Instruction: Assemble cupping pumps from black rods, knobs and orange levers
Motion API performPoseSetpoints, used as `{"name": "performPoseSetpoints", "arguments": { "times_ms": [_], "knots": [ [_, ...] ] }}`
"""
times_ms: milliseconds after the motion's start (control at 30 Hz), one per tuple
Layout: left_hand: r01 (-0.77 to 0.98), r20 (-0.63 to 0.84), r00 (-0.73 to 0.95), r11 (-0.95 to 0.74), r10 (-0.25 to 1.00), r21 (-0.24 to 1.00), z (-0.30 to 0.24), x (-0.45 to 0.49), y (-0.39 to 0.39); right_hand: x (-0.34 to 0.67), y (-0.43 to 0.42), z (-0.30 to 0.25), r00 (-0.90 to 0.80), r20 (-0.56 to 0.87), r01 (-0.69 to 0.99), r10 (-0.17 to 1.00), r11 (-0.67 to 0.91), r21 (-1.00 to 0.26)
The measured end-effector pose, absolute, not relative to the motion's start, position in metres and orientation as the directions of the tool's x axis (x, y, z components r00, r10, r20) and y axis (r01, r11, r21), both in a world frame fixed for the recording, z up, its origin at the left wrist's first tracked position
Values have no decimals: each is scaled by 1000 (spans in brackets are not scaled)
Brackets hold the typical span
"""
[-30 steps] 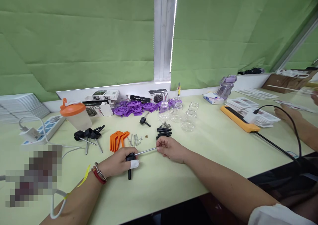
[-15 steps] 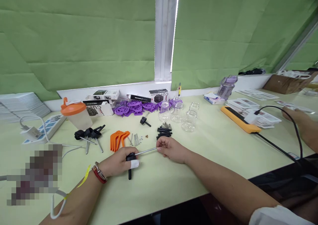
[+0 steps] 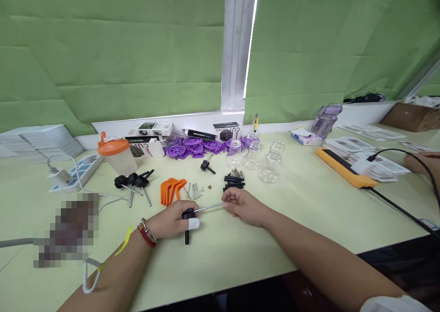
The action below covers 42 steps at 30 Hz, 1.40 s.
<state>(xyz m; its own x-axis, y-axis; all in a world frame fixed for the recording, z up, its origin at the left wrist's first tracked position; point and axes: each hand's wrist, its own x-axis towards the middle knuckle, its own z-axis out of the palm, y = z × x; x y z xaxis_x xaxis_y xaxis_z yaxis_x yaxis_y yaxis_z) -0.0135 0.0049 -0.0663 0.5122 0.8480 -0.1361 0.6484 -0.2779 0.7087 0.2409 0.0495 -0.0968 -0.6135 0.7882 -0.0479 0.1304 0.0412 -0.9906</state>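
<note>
My left hand (image 3: 175,220), its thumb wrapped in white tape, grips a black plastic part with a metal rod (image 3: 187,214); a black handle points down below the thumb. My right hand (image 3: 242,206) pinches the far end of the thin rod. Just beyond my right fingers lie black tubes (image 3: 233,182) and small springs (image 3: 237,172). Orange bent pieces (image 3: 172,189) rest beyond my left hand, with screws (image 3: 195,191) and tiny nuts beside them. Similar black parts with rods (image 3: 134,182) form a pile farther left, and a single one (image 3: 206,166) lies in the middle.
Purple plastic parts (image 3: 192,147), clear cups (image 3: 268,167) and cup holder boxes (image 3: 147,148) line the back. An orange-lidded cup (image 3: 118,155) and a power strip (image 3: 80,172) stand left. Rightward are a yellow power strip (image 3: 343,168), stacked cards and another person's hand (image 3: 424,163).
The whole view has shifted, so things appear a little farther right. Both hands keep the same hold on the black part and its rod. The other person's hand shows less.
</note>
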Motion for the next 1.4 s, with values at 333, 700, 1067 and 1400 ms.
{"name": "performPoseSetpoints", "arguments": {
  "times_ms": [333, 700, 1067, 1400],
  "knots": [
    [641, -140, 514, -271, 847, 718, -66, -14, 4, 243, 47, -90, -621, -111, 233, 776, 48, -971],
    [656, -151, 511, -272, 846, 704, -66, -14, 5, 240, 51, -97, -620, -46, 114, 783, 32, -993],
    [651, -147, 519, -277, 842, 707, -69, -16, 6, 242, 50, -96, -620, -98, 232, 778, 63, -971],
    [659, -151, 516, -278, 843, 699, -65, -15, 5, 240, 50, -96, -626, -67, 157, 777, 42, -987]
  ]
}}
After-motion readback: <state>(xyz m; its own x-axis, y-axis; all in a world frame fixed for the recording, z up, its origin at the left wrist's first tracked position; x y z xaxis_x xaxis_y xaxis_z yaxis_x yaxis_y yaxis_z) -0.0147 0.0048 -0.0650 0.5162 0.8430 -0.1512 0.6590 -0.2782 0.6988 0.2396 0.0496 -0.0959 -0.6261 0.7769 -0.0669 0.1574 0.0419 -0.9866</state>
